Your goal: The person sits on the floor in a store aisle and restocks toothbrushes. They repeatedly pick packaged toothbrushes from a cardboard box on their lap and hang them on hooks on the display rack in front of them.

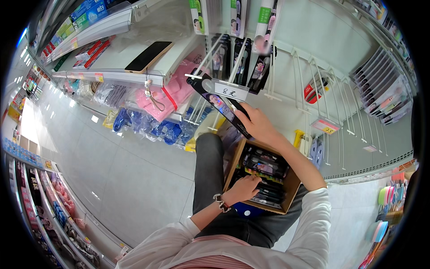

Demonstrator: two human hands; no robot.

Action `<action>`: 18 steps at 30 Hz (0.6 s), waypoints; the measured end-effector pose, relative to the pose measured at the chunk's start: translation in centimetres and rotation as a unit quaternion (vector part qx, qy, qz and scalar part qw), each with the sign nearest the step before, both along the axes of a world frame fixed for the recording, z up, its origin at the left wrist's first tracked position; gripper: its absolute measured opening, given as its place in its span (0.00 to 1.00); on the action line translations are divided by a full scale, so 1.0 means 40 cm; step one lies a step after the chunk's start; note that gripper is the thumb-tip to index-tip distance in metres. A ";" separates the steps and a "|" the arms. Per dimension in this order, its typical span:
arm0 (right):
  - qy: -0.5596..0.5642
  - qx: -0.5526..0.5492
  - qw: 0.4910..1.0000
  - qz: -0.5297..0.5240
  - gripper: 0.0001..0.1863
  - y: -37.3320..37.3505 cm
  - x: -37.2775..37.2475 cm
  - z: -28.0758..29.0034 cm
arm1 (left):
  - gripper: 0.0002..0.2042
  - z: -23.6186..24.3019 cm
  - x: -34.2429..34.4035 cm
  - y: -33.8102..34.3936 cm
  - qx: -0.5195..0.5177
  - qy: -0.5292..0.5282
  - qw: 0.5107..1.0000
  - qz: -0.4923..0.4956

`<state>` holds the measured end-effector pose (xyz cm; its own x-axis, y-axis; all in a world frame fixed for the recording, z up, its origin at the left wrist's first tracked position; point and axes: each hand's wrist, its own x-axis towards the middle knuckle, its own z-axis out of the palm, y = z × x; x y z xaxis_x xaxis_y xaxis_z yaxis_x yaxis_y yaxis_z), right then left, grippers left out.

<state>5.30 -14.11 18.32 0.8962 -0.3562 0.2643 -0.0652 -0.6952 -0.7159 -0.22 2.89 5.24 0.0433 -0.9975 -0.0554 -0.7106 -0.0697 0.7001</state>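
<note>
My right hand (259, 122) is closed round the lower end of a long, narrow black package (220, 104) with a picture on its front. The package slants up to the left, its top end beside the tip of a white display hook (210, 57) and partly in front of a handwritten price tag (230, 91). On my lap a brown cardboard box (292, 190) holds several similar black packages (264, 167). My left hand (242, 188), with a bracelet at the wrist, reaches into the box, its fingers curled over the packages. What those fingers grip is hidden.
More black packages (242, 60) hang on hooks behind the tag. Bare hooks (331, 98) extend to the right. On the left shelf lies a dark phone (149, 57) with a dangling charm. Pink bagged goods (172, 92) and blue bagged items (152, 125) sit below it.
</note>
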 end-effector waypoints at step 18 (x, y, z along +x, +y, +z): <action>-0.029 0.052 0.998 -0.014 0.17 -0.071 0.076 -0.098 | 0.23 -0.214 -0.004 0.020 0.094 -0.135 0.986 -0.002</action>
<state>8.36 -16.96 14.39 0.8692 -0.4098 0.2767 -0.0400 -0.6161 -0.7867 -0.39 3.69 -3.31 0.0781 -0.9708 -0.2268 -0.8701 -0.1774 0.4598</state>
